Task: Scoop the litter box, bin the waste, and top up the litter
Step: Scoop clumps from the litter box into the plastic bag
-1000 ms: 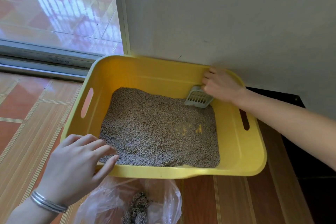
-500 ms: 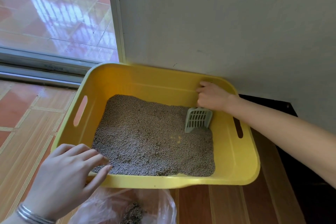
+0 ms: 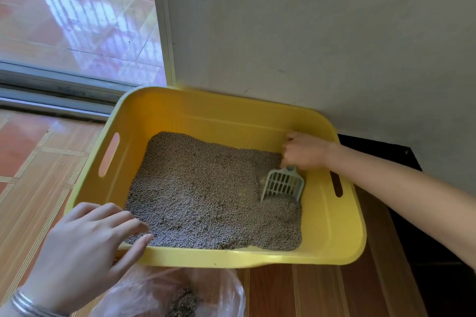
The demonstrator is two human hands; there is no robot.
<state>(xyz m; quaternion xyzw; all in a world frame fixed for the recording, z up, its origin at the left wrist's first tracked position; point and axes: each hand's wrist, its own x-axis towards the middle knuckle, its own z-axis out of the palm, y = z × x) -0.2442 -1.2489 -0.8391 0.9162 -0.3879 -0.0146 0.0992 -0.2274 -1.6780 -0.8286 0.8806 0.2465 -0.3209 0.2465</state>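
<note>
Smooth yellow plastic box, granular grey litter, glossy tiles (bag clear film).

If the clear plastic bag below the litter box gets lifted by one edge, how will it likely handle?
The plastic bag looks thin and crumpled, so it is probably floppy and will sag. The dark clump of waste inside would likely weigh down its bottom and could spill if the bag tips.

scoop handle hidden in fist, plastic bag – cut off at bottom edge
</note>
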